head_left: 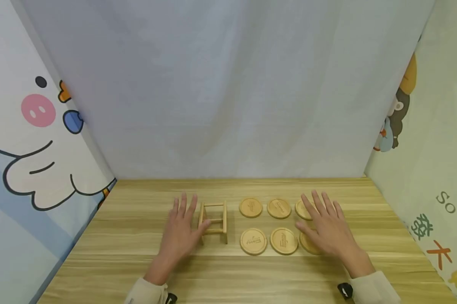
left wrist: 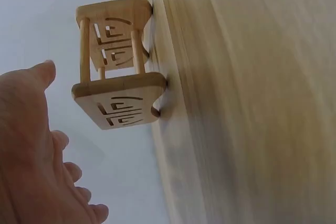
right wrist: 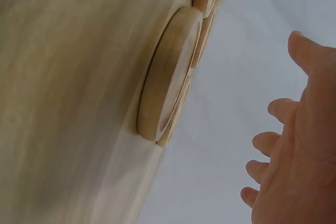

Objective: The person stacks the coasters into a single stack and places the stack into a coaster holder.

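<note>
My left hand (head_left: 180,234) is spread with straight fingers just left of a small wooden rack (head_left: 225,223), its thumb overlapping the rack in the head view. The left wrist view shows the rack's cut-out side panel (left wrist: 123,103) and round rods (left wrist: 85,51), with the hand apart from it. Fingers extended, my right hand (head_left: 329,230) hovers over the right end of two rows of round wooden coasters. It partly hides the far right coaster (head_left: 302,210) and the near right coaster (head_left: 308,242). In the right wrist view a thick coaster (right wrist: 168,77) lies flat on the table, apart from the hand.
Left of the right hand lie the other engraved coasters, among them a near left one (head_left: 253,241) and a far middle one (head_left: 279,208). The wooden table (head_left: 228,278) ends at a grey-white curtain (head_left: 228,93). Cartoon-printed cloths (head_left: 15,177) hang at both sides.
</note>
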Motion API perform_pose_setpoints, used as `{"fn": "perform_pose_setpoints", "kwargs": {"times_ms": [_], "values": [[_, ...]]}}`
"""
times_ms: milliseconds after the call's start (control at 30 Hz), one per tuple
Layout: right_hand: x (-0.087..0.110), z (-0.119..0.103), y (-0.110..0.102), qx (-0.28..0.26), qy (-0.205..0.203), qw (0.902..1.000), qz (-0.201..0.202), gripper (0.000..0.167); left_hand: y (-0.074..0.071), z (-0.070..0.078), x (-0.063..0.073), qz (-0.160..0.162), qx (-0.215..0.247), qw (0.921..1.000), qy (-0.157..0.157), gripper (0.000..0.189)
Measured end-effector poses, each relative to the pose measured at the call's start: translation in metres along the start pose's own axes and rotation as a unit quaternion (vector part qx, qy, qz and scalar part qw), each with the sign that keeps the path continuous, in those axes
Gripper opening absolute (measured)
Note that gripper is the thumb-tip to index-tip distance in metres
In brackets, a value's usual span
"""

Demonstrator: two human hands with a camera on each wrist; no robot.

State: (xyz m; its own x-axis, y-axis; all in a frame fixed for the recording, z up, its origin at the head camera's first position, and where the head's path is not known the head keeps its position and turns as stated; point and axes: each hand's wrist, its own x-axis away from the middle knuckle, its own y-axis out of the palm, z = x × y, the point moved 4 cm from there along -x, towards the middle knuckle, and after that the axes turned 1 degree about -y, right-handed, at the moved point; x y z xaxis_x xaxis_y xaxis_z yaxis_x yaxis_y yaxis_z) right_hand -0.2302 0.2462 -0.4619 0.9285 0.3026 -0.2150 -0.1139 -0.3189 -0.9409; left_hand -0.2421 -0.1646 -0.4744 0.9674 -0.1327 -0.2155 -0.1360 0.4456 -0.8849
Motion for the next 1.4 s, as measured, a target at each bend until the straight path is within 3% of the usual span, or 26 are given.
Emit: {"fn": "perform_pose_setpoints", "kwargs": {"times_ms": [167,367,500,733,1400], "values": [[0.006,0.001,0.001,-0.001,0.001,1.0,0.004,0.083,0.008,0.003,0.004,-0.027,0.07,0.9971,-0.013,0.092],[0.01,0.002,0.001,-0.004,0.001,0.9999,0.014,0.081,0.016,0.007,0.012,-0.019,0.181,0.9832,-0.016,0.096],[0.014,0.003,0.003,-0.006,0.003,0.9999,0.013,0.081,0.022,0.009,0.015,-0.024,0.217,0.9756,-0.026,0.098],[0.018,0.003,0.004,-0.006,0.0,0.9998,0.018,0.081,0.03,0.009,0.019,-0.057,0.225,0.9708,-0.061,0.095],[0.029,0.009,0.005,-0.048,0.0,0.9988,0.013,0.087,0.038,0.01,0.02,-0.039,0.254,0.9643,-0.064,0.095]]}}
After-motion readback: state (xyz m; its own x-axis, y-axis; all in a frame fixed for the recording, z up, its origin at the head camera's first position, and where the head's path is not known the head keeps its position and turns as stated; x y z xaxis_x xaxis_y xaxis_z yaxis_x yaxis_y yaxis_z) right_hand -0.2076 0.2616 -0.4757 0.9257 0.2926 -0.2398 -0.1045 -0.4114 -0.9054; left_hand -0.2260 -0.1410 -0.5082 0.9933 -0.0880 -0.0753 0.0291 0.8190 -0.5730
